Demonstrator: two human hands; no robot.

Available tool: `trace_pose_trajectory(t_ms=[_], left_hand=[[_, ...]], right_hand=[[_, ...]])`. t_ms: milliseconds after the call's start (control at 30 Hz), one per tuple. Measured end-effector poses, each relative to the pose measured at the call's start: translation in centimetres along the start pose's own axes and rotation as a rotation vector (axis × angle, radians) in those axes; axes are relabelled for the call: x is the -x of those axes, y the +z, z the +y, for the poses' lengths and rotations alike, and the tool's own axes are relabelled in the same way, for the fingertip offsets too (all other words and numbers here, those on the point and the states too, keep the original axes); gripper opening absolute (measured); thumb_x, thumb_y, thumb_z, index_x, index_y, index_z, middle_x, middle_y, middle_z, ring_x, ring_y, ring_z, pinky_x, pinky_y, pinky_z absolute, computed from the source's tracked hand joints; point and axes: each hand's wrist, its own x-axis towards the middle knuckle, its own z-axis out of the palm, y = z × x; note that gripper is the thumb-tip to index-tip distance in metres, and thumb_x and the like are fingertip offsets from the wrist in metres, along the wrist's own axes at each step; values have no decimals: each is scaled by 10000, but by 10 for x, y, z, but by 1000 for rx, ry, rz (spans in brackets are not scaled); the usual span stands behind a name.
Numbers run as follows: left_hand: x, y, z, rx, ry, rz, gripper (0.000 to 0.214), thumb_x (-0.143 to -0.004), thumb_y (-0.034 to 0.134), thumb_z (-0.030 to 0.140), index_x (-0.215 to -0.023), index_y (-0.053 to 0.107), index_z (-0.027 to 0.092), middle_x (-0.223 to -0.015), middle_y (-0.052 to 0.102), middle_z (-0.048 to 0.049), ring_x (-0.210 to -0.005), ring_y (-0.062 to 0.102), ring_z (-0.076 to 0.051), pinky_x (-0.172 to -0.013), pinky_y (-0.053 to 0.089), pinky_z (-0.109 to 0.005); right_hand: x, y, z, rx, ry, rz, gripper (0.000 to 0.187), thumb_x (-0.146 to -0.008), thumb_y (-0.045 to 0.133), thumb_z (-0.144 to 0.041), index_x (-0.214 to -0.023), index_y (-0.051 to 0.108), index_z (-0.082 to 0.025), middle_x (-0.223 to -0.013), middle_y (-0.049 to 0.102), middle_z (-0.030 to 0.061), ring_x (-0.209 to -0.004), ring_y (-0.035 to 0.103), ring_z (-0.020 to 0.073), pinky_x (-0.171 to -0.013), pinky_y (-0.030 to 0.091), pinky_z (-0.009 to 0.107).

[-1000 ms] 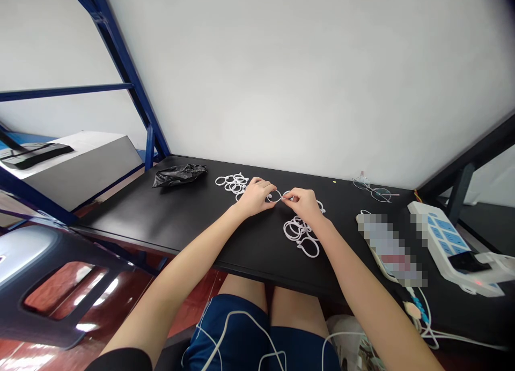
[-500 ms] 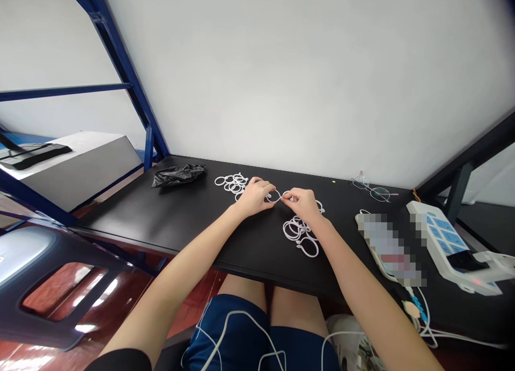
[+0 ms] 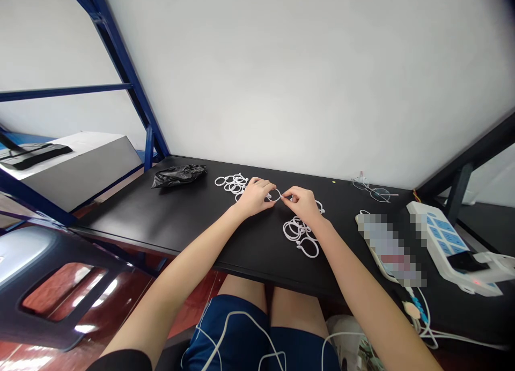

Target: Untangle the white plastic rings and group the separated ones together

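A thin white curtain ring (image 3: 280, 194) is between my two hands, just above the black table. My left hand (image 3: 256, 196) grips its left side with bent fingers and thumb. My right hand (image 3: 302, 203) pinches at the ring's right edge with thumb and forefinger. Several more white rings (image 3: 234, 188) lie in a loose heap by my left hand, partly covered by it. Another tangle of white rings (image 3: 295, 230) rests below my right hand, and part of one more shows just beyond its knuckles.
A crumpled black plastic bag (image 3: 179, 175) lies at the table's left back. Eyeglasses (image 3: 380, 194), a phone (image 3: 388, 247) with its cable and a white power strip (image 3: 446, 239) are on the right. The black table (image 3: 161, 215) meets a white wall.
Both hands hold nearly the same place. My right fingers have shifted slightly, and the white arc seen behind their tips before is now mostly hidden.
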Motion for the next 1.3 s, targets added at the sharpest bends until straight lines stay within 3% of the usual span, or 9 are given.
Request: trace_pose_trajectory(t_ms=[200,333,433,600,700,933,1300], left_hand=[[1,-1,-3,-51,-28,-28,309,-825,639,315,-1095,581,177,-1057,658,-67,-983,579,-231,-929,373,-385],[2,-1,-5,-43,-64,-58,333,-816,647,323,-1109,588,177,-1065,658,-62,-998,558,-235,-907,380,-381],[2,0,-4,-50,-66,-78,335,-816,644,319,-1113,594,171,-1072,654,-63,-1012,546,-240,-909,379,-382],[3,0,-3,-61,-76,-105,333,-821,632,316,-1120,600,174,-1084,646,-73,-1031,537,-249,-913,379,-388],[3,0,-3,-69,-82,-115,340,-821,628,315,-1127,603,169,-1089,641,-78,-1037,531,-251,-910,383,-391],[3,2,-3,-94,-117,-137,362,-838,607,339,-1147,604,152,-1104,632,-87,-1051,527,-254,-904,395,-388],[4,3,-4,-128,-159,-177,358,-869,568,385,-1139,611,155,-1111,623,-94,-1056,525,-262,-911,401,-405]], right_hand=[[-3,-7,4,-161,240,25,142,-712,649,-267,-806,711,-181,-468,580,-23,-470,558,156,-550,446,285],[-6,-9,12,-115,276,178,136,-709,613,-263,-764,705,-180,-652,692,34,-565,614,176,-611,485,311],[-6,-7,19,-44,267,208,117,-701,604,-240,-757,695,-191,-764,720,49,-684,654,202,-676,510,329],[-4,-3,23,44,206,130,106,-716,608,-223,-792,679,-200,-860,720,51,-848,659,231,-823,504,380],[-3,-3,20,95,199,81,105,-735,642,-273,-807,678,-206,-894,715,55,-883,643,246,-833,494,402],[-1,0,17,256,198,-45,295,-707,727,-387,-942,681,-214,-1000,713,73,-995,601,288,-882,461,443],[0,1,16,240,233,-66,326,-684,742,-362,-971,679,-223,-1021,722,57,-1048,613,278,-909,462,422]])
